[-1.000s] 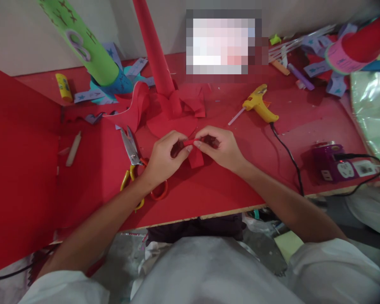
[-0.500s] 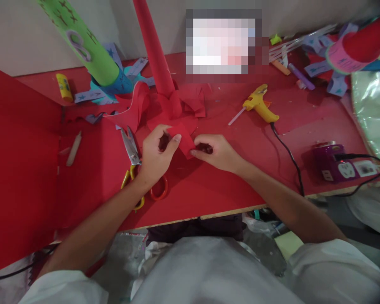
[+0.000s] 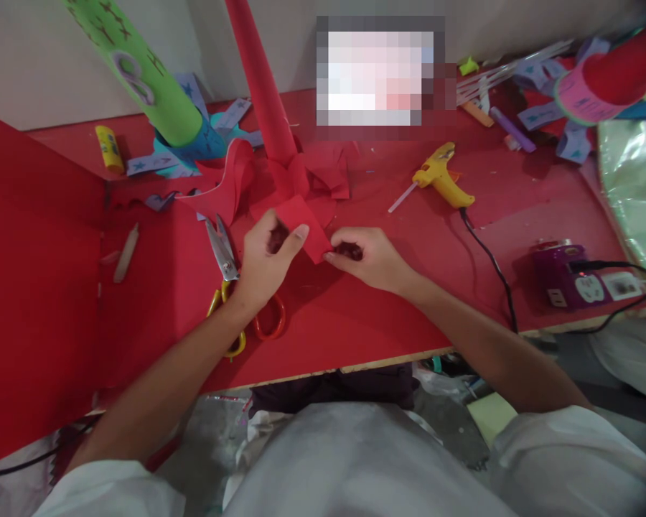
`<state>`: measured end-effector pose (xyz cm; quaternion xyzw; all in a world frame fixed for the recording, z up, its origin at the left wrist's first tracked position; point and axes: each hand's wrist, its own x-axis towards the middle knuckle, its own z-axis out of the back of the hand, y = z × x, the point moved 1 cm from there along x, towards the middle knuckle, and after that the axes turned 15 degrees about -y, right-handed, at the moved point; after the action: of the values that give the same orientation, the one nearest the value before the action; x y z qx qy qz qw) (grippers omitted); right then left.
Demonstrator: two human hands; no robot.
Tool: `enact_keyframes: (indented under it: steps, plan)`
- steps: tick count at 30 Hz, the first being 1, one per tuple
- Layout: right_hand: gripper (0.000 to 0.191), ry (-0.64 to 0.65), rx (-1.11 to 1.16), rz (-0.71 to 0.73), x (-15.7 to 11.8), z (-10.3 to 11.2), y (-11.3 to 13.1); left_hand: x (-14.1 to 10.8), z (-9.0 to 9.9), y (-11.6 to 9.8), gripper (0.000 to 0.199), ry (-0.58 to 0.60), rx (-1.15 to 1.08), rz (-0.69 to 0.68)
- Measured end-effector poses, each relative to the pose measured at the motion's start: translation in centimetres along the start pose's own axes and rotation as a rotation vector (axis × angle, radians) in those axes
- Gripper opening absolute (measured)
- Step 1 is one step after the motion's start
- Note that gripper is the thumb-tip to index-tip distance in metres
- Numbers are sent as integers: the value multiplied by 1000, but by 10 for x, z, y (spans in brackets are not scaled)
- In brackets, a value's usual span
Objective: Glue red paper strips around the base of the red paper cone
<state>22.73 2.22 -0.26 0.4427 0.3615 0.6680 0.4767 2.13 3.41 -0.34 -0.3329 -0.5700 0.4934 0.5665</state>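
Observation:
Between my two hands is a small piece of red paper [image 3: 304, 224], tilted above the red tabletop [image 3: 334, 316]. My left hand [image 3: 272, 251] is closed on its left side, thumb lying over the face of the paper. At the lower right corner, my right hand [image 3: 369, 258] pinches the paper between thumb and fingers. Just behind stands a tall red paper tube [image 3: 272, 93] with a flared paper base. Scissors with yellow handles [image 3: 223, 258] lie beside my left wrist, and a red-orange handle loop [image 3: 272, 319] shows from under it.
A yellow glue gun [image 3: 441, 176] with its cord lies to the right, near a purple power socket box [image 3: 565, 276]. A green paper tube [image 3: 145, 79] and a glue stick [image 3: 109, 149] stand at back left. A red panel [image 3: 32, 287] rises at left.
The red paper has shifted slightly up and away in my fingers, and more of its upper part shows. Both hands stay in nearly the same place.

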Motion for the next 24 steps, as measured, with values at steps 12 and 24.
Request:
enact_keyframes:
  steps: [12,24]
  plan:
    - [45,-138,11,-13,0,2,0,-4,-5,-13,12,320,269,-170]
    - [54,-153,-97,65,3,5,-6,-9,-7,-6,9,285,356,-284]
